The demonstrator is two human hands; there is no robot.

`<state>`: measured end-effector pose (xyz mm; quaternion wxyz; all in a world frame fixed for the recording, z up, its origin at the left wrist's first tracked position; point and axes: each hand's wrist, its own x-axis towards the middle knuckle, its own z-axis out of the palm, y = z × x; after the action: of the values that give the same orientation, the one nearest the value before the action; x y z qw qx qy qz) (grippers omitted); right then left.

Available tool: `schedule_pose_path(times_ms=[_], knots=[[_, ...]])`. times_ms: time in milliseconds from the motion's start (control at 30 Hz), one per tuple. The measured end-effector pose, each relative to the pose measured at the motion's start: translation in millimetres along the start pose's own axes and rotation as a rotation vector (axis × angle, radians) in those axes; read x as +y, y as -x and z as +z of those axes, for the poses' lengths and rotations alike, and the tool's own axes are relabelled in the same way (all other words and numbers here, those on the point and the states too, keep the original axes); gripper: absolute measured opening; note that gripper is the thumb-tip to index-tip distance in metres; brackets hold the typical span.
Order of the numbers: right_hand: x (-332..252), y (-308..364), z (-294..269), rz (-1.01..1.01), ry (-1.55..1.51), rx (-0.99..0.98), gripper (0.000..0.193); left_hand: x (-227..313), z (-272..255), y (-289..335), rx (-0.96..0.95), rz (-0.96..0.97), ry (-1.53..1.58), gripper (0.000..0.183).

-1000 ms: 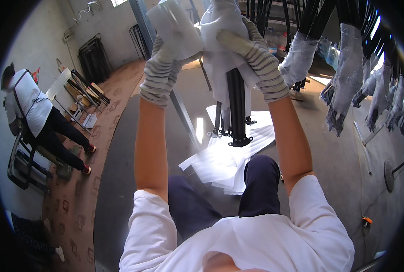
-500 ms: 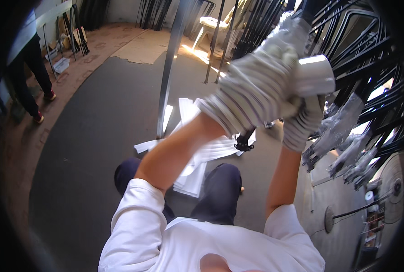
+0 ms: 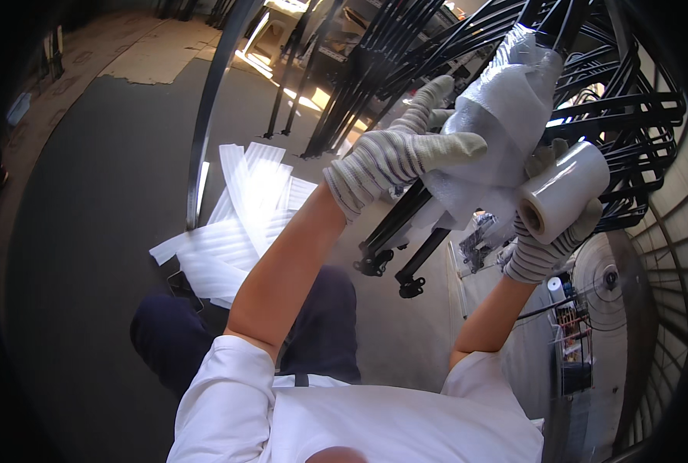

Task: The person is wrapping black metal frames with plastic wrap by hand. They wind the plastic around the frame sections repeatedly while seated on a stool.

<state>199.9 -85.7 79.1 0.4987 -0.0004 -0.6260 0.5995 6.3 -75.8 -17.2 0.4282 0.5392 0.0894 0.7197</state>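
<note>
In my right hand (image 3: 548, 248), gloved in striped knit, is a roll of clear stretch film (image 3: 569, 189), its cardboard core end facing me. My left hand (image 3: 402, 153), gloved alike, is open, with fingers spread and thumb reaching toward the wrapped part of a black metal frame (image 3: 396, 225). White foam and film wrapping (image 3: 506, 104) surrounds the frame's upper part, between my two hands. Below the wrapping, two black legs with small brackets at their ends stick out. Whether my left fingertips touch the wrapping, I cannot tell.
White foam strips (image 3: 240, 224) lie in a pile on the dark floor mat (image 3: 89, 231). A metal post (image 3: 209, 116) rises beside them. Many black tubular frames (image 3: 618, 116) crowd the far right. A standing fan (image 3: 608, 276) is at the right, a pale stool (image 3: 270, 31) at the back.
My hands, close together before, have moved apart; the left has opened, and the right carries the film roll lower and to the right. My view has turned rightward, and the person at left is out of sight.
</note>
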Motion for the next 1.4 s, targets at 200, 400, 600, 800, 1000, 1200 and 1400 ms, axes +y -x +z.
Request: schedule_pose_path(times_ms=[200, 400, 600, 800, 1000, 1200, 1400], knots=[[-14.0, -0.3, -13.2, 0.119, -0.071, 0.031, 0.078, 1.4, 19.0, -14.3, -0.063, -0.158, 0.257, 0.075], [35.4, -20.7, -25.1, -0.061, 0.387, 0.441, 0.061, 25.1, 23.8, 0.0, -0.014, -0.099, 0.229, 0.073], [122.9, -54.6, -44.3, 0.012, 0.092, 0.308, 0.048, 3.7, 24.7, 23.0, 0.223, -0.014, 0.244, 0.045], [155.4, -48.1, -40.5, 0.109, -0.177, 0.167, 0.036, 27.5, 49.4, 22.7, 0.582, 0.347, -0.867, 0.043], [168.9, -50.3, -19.5, 0.191, -0.358, 0.021, 0.024, 11.3, -7.8, 10.6, 0.592, 0.075, -0.318, 0.035], [170.6, -57.4, -13.7, 0.242, -0.243, -0.122, 0.015, 18.7, -78.4, 4.7, 0.296, -0.086, -0.229, 0.026], [176.1, -126.4, -22.3, -0.093, 0.198, -0.059, 0.028, 29.3, -108.9, -8.3, 0.431, -0.162, -0.688, 0.022]])
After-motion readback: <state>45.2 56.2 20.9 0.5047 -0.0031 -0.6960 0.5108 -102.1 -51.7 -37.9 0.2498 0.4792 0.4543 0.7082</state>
